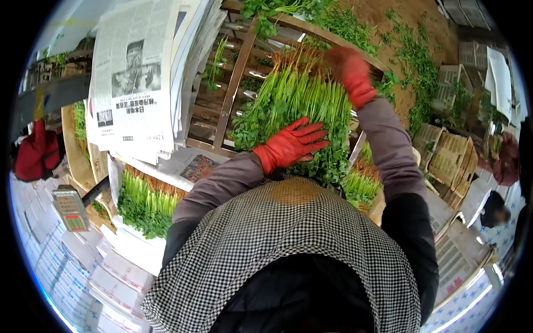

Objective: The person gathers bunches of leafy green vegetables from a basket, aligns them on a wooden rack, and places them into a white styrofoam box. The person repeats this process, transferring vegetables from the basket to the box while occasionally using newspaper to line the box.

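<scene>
A wide bunch of leafy stalks (300,91), celery-like with long light-green stems and reddish-brown root ends, lies spread before me on a slatted wooden rack (229,105). The roots point away and the leaves toward me. My left hand (291,145), in a red glove, rests open on the leaves with its fingers apart. My right hand (352,75), also red-gloved, is over the far right of the bunch by the roots. Motion smears its fingers, so whether they hold anything is unclear.
Newspapers (136,77) are stacked at the left. Below them sits a white box of bunched greens (147,202), near a digital scale display (71,208). Loose greens (413,72) litter the brown ground at far right. Wooden crates (449,158) stand right; other people are at both sides.
</scene>
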`<state>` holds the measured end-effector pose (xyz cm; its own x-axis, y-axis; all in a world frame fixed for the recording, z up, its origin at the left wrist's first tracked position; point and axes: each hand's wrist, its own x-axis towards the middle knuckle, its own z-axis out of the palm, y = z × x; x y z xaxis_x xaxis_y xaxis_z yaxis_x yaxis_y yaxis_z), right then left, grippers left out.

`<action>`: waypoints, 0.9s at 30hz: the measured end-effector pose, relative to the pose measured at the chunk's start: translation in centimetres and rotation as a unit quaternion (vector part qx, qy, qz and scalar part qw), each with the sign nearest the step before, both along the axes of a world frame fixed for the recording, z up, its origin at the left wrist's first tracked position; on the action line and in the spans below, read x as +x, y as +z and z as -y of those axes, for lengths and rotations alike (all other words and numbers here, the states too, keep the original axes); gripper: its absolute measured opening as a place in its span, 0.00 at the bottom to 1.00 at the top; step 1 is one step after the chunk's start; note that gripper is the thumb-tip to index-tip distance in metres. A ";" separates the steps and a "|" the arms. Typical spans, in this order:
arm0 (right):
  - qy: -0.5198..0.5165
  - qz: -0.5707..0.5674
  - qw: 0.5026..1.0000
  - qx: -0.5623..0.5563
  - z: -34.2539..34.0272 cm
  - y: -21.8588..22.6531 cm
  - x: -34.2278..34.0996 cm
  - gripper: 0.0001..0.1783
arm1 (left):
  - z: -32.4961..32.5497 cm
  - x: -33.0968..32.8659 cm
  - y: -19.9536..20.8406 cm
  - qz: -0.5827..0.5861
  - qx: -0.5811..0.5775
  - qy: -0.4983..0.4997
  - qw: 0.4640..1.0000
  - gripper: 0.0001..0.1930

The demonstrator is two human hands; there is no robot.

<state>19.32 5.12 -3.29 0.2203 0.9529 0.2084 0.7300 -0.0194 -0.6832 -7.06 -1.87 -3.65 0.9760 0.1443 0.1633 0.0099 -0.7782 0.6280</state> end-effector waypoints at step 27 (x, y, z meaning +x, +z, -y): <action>-0.152 -0.516 0.809 -0.234 -1.9 3.4 2.2 0.19 | -0.5 -0.2 -0.8 0.023 -0.018 -0.011 1.000 0.33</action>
